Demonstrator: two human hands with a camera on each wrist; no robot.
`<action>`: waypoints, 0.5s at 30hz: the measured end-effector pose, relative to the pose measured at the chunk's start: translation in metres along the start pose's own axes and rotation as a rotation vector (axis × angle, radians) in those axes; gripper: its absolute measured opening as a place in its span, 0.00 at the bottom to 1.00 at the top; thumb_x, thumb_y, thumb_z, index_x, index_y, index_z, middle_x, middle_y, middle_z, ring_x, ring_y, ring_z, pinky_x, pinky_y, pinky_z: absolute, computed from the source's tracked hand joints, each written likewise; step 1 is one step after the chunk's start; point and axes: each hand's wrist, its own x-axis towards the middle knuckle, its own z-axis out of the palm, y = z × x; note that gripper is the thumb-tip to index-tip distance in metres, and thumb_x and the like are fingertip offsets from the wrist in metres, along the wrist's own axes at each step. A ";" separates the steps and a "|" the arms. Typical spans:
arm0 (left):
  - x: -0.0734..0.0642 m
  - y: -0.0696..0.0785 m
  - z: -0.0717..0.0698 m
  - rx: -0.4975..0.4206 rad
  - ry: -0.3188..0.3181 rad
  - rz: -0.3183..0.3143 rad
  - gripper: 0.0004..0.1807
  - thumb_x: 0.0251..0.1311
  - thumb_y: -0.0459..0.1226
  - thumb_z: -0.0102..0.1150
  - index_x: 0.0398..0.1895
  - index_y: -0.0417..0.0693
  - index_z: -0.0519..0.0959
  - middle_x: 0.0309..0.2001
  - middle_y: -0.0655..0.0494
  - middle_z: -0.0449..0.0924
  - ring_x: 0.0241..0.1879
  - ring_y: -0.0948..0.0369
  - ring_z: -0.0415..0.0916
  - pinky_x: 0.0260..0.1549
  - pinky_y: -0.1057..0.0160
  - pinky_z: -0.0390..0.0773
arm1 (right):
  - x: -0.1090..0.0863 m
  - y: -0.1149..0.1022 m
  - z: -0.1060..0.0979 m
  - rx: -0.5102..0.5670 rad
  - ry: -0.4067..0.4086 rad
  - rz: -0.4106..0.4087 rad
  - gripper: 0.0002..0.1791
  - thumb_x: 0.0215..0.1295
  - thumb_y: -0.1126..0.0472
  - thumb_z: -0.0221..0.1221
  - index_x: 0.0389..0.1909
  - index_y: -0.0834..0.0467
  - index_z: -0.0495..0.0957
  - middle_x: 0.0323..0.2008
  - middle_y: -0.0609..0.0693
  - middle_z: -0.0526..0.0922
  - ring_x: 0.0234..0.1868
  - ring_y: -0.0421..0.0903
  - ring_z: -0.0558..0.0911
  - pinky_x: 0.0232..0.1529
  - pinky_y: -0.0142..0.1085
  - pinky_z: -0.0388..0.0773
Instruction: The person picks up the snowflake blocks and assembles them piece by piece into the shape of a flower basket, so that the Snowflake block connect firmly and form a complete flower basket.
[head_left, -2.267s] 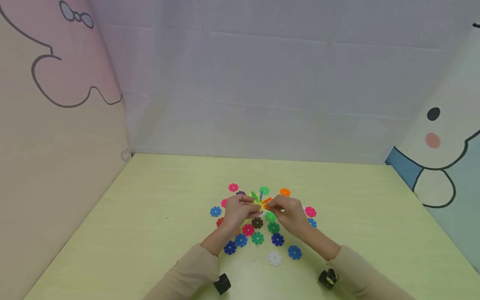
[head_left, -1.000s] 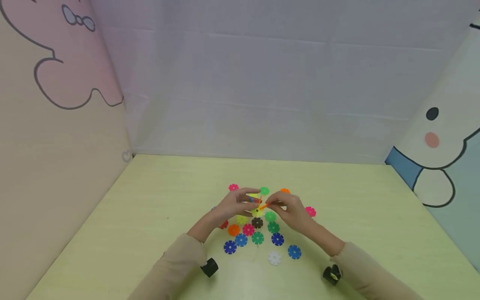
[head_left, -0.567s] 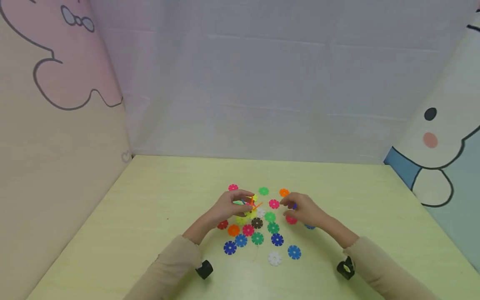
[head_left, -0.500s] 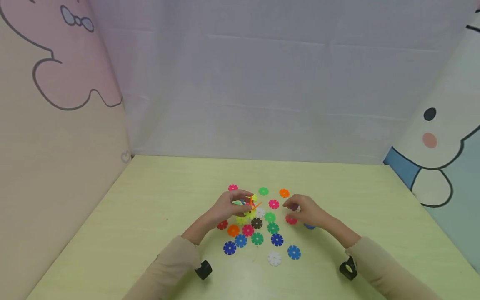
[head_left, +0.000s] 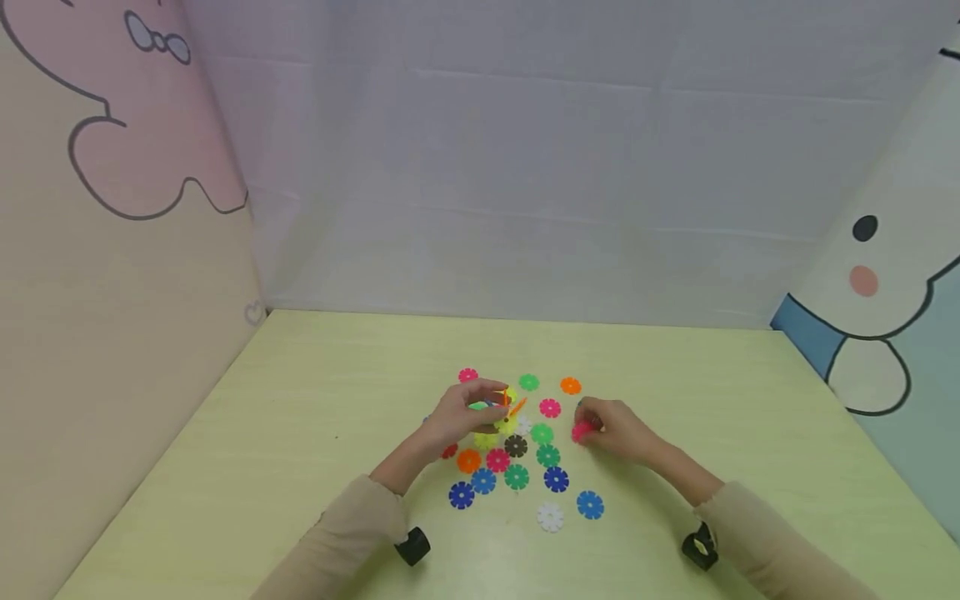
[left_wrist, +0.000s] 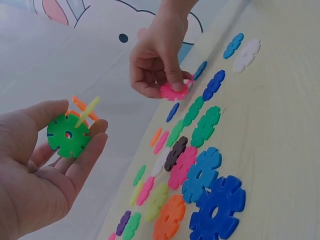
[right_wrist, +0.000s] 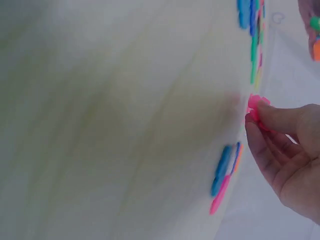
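Joined discs: a cluster of slotted discs (left_wrist: 61, 143) is up off the table in the left hand (left_wrist: 37, 187), a green one facing the left wrist camera, yellow and orange ones jutting edge-on; how many are joined cannot be told, since fingers cover part.
Left grip: thumb and fingers close around the cluster; the right wrist view catches only a slice of this hand at its edge.
Pink disc: the single pink disc (left_wrist: 171, 94) is at the right hand (head_left: 615, 429), near the table; whether it touches the surface is unclear.
Right grip: thumb and fingertips pinch the pink disc, hiding part of its rim; the other fingers curl behind.
Behind the right hand: a few discs show only in part, a blue disc (right_wrist: 220, 171) among them, blurred in the right wrist view.
Loose discs: many colours lie between and in front of the hands, among them a brown disc (head_left: 516, 447) and a white disc (head_left: 544, 523); a red disc (head_left: 450, 451) is half covered by the left wrist.
Cuffs: beige sleeves (head_left: 352, 525), cut off below, each with a black device (head_left: 413, 547) beneath.
Surround: pale table (head_left: 360, 375), grey curtain (head_left: 510, 167), cartoon panels cropped at both sides.
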 end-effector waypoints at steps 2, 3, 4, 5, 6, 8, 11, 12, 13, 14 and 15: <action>0.001 0.000 0.003 -0.018 0.025 0.009 0.25 0.57 0.38 0.58 0.57 0.38 0.69 0.47 0.45 0.75 0.43 0.54 0.77 0.38 0.59 0.79 | 0.001 -0.011 0.002 0.021 0.058 -0.045 0.10 0.49 0.74 0.62 0.30 0.60 0.75 0.26 0.46 0.78 0.28 0.40 0.75 0.31 0.28 0.76; 0.001 0.001 0.004 -0.026 0.038 0.014 0.24 0.57 0.38 0.58 0.57 0.39 0.70 0.47 0.45 0.75 0.44 0.54 0.77 0.38 0.59 0.79 | 0.002 -0.018 0.003 0.039 0.094 -0.070 0.10 0.49 0.75 0.62 0.31 0.60 0.76 0.27 0.46 0.79 0.29 0.40 0.76 0.32 0.28 0.77; 0.001 0.001 0.006 -0.035 0.051 0.023 0.24 0.58 0.38 0.58 0.56 0.39 0.70 0.48 0.44 0.75 0.44 0.53 0.77 0.38 0.59 0.79 | 0.003 -0.024 0.005 0.059 0.136 -0.099 0.10 0.49 0.75 0.62 0.31 0.61 0.76 0.28 0.47 0.80 0.29 0.41 0.78 0.32 0.29 0.78; 0.001 0.002 0.008 -0.041 0.064 0.031 0.23 0.58 0.38 0.57 0.56 0.39 0.70 0.48 0.43 0.75 0.44 0.53 0.77 0.39 0.60 0.79 | 0.005 -0.030 0.006 0.075 0.181 -0.133 0.10 0.49 0.75 0.62 0.32 0.61 0.77 0.29 0.48 0.80 0.30 0.42 0.78 0.31 0.29 0.78; 0.001 0.003 0.009 -0.045 0.076 0.038 0.23 0.58 0.38 0.57 0.56 0.39 0.71 0.48 0.43 0.74 0.45 0.53 0.77 0.39 0.60 0.79 | 0.006 -0.036 0.008 0.092 0.225 -0.165 0.10 0.49 0.75 0.62 0.32 0.61 0.77 0.29 0.48 0.81 0.30 0.42 0.79 0.31 0.29 0.78; 0.001 0.004 0.012 -0.051 0.098 0.045 0.22 0.58 0.38 0.57 0.56 0.40 0.71 0.47 0.44 0.74 0.44 0.54 0.77 0.39 0.60 0.79 | 0.008 -0.045 0.011 0.123 0.301 -0.234 0.10 0.49 0.75 0.62 0.32 0.61 0.78 0.29 0.49 0.81 0.30 0.43 0.80 0.29 0.30 0.79; 0.002 0.005 0.016 -0.058 0.116 0.037 0.22 0.58 0.38 0.57 0.56 0.41 0.72 0.47 0.45 0.75 0.43 0.54 0.77 0.39 0.60 0.79 | 0.012 -0.053 0.015 0.153 0.374 -0.311 0.11 0.49 0.76 0.62 0.32 0.61 0.77 0.29 0.49 0.82 0.29 0.43 0.81 0.27 0.31 0.79; 0.003 0.004 0.017 -0.061 0.117 0.032 0.22 0.58 0.38 0.57 0.56 0.41 0.71 0.47 0.46 0.75 0.44 0.54 0.77 0.39 0.60 0.79 | 0.013 -0.055 0.016 0.165 0.383 -0.321 0.11 0.49 0.76 0.62 0.32 0.60 0.77 0.29 0.49 0.82 0.29 0.43 0.81 0.27 0.32 0.79; 0.003 0.004 0.017 -0.061 0.117 0.027 0.22 0.58 0.38 0.57 0.56 0.41 0.71 0.47 0.46 0.75 0.44 0.54 0.77 0.39 0.60 0.79 | 0.014 -0.056 0.018 0.175 0.388 -0.327 0.11 0.49 0.76 0.62 0.32 0.60 0.77 0.29 0.49 0.82 0.29 0.43 0.81 0.27 0.31 0.79; 0.003 0.003 0.018 -0.061 0.117 0.024 0.22 0.59 0.38 0.57 0.56 0.41 0.71 0.47 0.46 0.75 0.44 0.53 0.77 0.39 0.60 0.79 | 0.015 -0.056 0.019 0.182 0.391 -0.330 0.11 0.49 0.76 0.61 0.32 0.60 0.77 0.29 0.49 0.82 0.29 0.43 0.81 0.27 0.31 0.79; 0.003 0.003 0.019 -0.063 0.117 0.021 0.22 0.59 0.38 0.57 0.57 0.41 0.71 0.47 0.46 0.75 0.45 0.53 0.77 0.39 0.60 0.79 | 0.015 -0.056 0.020 0.187 0.393 -0.332 0.11 0.49 0.77 0.61 0.32 0.61 0.77 0.29 0.49 0.82 0.29 0.43 0.81 0.27 0.31 0.79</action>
